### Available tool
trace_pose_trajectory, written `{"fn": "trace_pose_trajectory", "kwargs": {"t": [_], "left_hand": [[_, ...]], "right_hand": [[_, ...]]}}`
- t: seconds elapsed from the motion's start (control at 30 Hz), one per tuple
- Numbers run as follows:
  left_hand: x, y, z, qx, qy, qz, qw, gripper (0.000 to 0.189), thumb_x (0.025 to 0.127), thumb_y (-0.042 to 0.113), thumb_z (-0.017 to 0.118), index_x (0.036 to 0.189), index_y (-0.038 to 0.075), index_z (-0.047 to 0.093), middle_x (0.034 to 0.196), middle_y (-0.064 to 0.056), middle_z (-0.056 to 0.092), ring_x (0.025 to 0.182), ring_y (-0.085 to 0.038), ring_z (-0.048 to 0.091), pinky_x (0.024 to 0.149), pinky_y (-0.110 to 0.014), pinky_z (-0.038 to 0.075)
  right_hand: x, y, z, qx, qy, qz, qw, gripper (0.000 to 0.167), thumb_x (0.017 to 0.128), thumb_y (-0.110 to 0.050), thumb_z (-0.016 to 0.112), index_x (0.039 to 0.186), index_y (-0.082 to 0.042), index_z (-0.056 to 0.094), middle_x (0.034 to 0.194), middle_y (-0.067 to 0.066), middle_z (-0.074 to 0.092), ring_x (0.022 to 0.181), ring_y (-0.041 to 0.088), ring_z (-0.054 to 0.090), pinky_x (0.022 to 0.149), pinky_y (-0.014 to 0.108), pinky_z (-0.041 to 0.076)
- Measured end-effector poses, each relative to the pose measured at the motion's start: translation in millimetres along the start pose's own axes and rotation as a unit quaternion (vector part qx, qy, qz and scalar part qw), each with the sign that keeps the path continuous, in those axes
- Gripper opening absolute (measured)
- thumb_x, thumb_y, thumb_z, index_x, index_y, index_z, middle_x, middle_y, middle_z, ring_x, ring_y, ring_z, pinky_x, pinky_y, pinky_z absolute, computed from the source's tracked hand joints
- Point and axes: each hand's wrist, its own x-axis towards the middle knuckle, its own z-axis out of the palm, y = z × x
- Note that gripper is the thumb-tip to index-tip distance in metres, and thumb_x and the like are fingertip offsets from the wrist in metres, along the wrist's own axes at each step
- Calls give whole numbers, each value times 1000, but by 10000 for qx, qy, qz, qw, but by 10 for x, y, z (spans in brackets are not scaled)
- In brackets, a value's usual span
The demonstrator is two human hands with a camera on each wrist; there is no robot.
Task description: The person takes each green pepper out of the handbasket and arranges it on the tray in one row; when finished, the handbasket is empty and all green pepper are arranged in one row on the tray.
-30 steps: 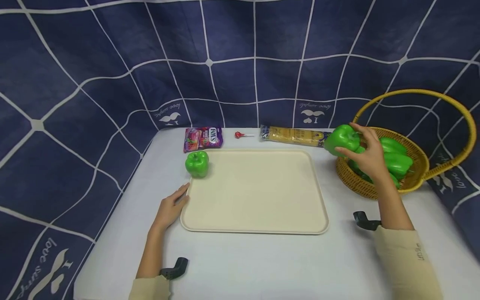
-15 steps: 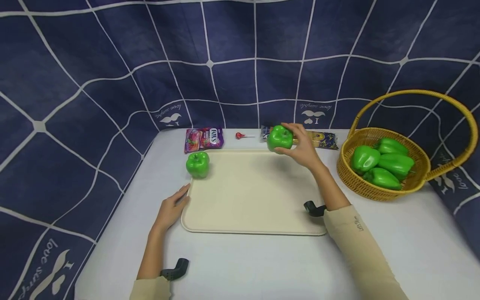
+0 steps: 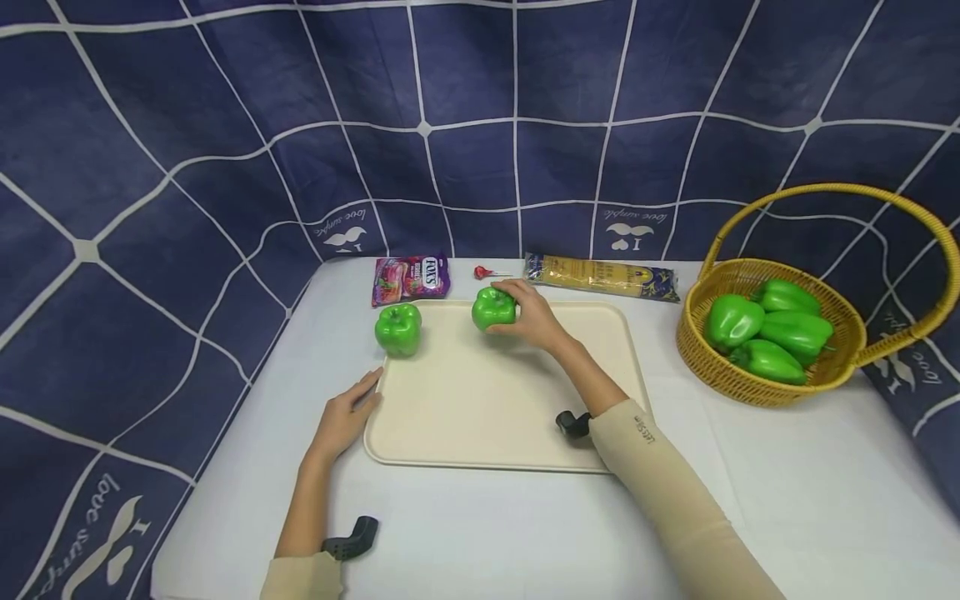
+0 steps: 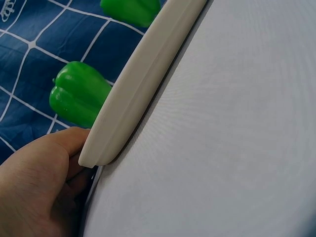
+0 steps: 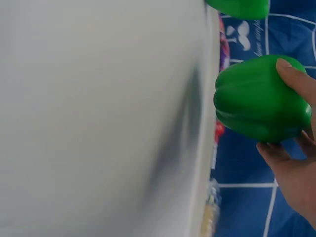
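My right hand [image 3: 529, 317] grips a green bell pepper [image 3: 492, 309] over the back middle part of the cream tray [image 3: 495, 400]. Thumb and fingers curve round the pepper [image 5: 261, 98] in the right wrist view, and a shadow falls on the tray beneath it. A second green bell pepper [image 3: 398, 329] sits at the tray's back left corner. My left hand [image 3: 343, 419] rests at the tray's left edge with its fingers fairly straight. In the left wrist view the tray rim [image 4: 133, 94] meets that hand's fingertips, partly hidden behind the rim.
A yellow wicker basket [image 3: 693, 367] with a tall handle stands on the right, holding several green peppers [image 3: 795, 333]. Behind the tray lie a purple FOX'S candy bag [image 3: 410, 278], a red lollipop [image 3: 483, 272] and a pack of pasta [image 3: 600, 276]. Blue checked cloth hangs behind.
My right hand has carried the pepper leftward from above the basket, past the pasta pack, and lower to over the tray. The left hand has stayed at the tray's edge.
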Motion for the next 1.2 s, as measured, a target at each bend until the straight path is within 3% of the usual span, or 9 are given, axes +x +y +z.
{"fn": "trace_pose_trajectory", "kwargs": {"t": [0.37, 0.63, 1.2], "left_hand": [[-6, 19, -10, -36, -53, -76, 10000, 47, 94, 35, 50, 139, 24, 42, 144, -4, 37, 134, -25, 28, 110, -47, 23], [-12, 15, -16, -53, -69, -68, 9999, 47, 95, 34, 49, 139, 22, 42, 144, -4, 36, 135, -26, 28, 110, -47, 23], [-23, 18, -37, -179, -74, 67, 9998, 46, 95, 33, 50, 139, 21, 43, 144, -6, 37, 134, -27, 29, 110, -47, 23]], "right_hand": [[70, -87, 357, 232, -223, 56, 9995, 76, 67, -26, 84, 131, -6, 49, 130, 11, 49, 116, 25, 48, 97, 37, 43], [167, -260, 549, 320, -415, -51, 9986, 76, 69, -26, 82, 133, -4, 47, 132, 11, 47, 120, 26, 46, 103, 36, 37], [249, -399, 677, 356, -702, 76, 9969, 79, 72, -23, 80, 137, -2, 40, 138, 15, 41, 124, 30, 41, 105, 40, 34]]}}
